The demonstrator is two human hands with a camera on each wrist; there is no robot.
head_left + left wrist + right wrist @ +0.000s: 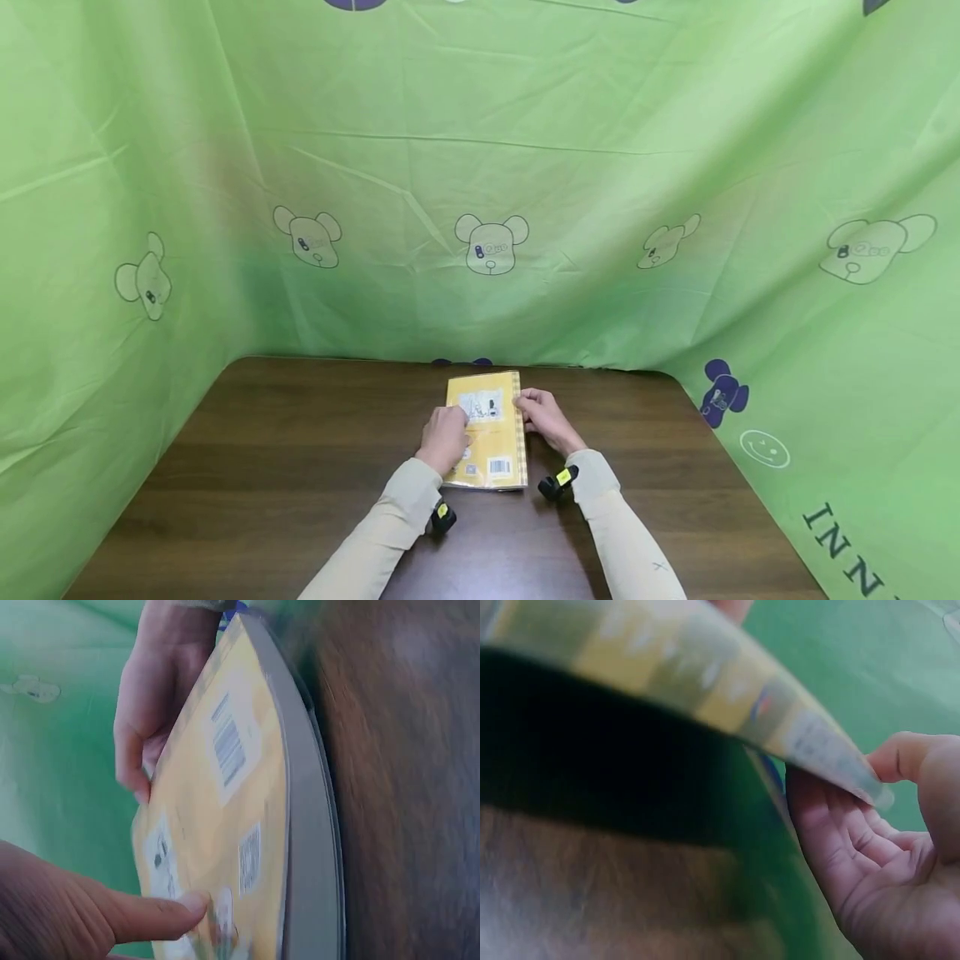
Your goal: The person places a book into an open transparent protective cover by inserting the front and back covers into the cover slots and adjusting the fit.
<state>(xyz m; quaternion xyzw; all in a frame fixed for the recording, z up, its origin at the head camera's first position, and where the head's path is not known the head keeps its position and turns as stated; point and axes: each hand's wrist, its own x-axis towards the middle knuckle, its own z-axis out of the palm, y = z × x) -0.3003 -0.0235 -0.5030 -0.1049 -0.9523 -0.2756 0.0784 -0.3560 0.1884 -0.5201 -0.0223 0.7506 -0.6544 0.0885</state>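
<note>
A yellow book with a checked spine lies with its barcode side up in the head view. My left hand is at its left edge, thumb on the cover; the other fingers are mostly hidden. At the spine side, my right hand pinches the far part of the book between thumb and fingers. In the right wrist view the spine is raised above the tabletop, with dark shadow underneath. The grey page block shows along the near edge in the left wrist view.
The brown wooden table carries the book near its far edge. Green cloth printed with bear heads hangs behind and along both sides. A black device with a yellow label sits at each wrist.
</note>
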